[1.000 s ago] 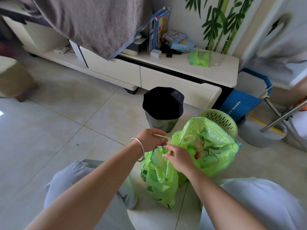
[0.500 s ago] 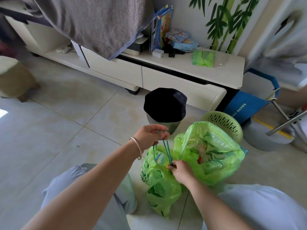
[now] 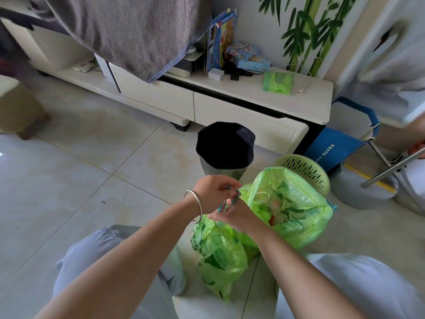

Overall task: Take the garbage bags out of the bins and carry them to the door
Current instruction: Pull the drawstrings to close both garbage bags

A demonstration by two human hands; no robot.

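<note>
Two green leaf-print garbage bags lie on the floor between my knees. The near bag (image 3: 218,256) is drawn closed by a blue drawstring (image 3: 231,200). My left hand (image 3: 212,194) pinches the upper end of the drawstring. My right hand (image 3: 239,217) holds the string lower down, just above the bag's neck. The far bag (image 3: 289,206) gapes open, showing scraps inside. Behind my hands stands a grey bin (image 3: 224,155) lined with a black bag. A green perforated bin (image 3: 305,171) stands to its right, behind the far bag.
A white TV cabinet (image 3: 241,104) runs along the wall with boxes and a pack of green bags (image 3: 278,82) on top. A grey cloth (image 3: 138,31) hangs over it. A blue bag (image 3: 331,150), a bucket (image 3: 361,189) and a metal frame (image 3: 391,164) crowd the right. A stool (image 3: 18,107) stands left.
My right hand rose from the near bag's neck to meet my left hand, and the drawstring between them is shorter and bunched. The camera dipped slightly.
</note>
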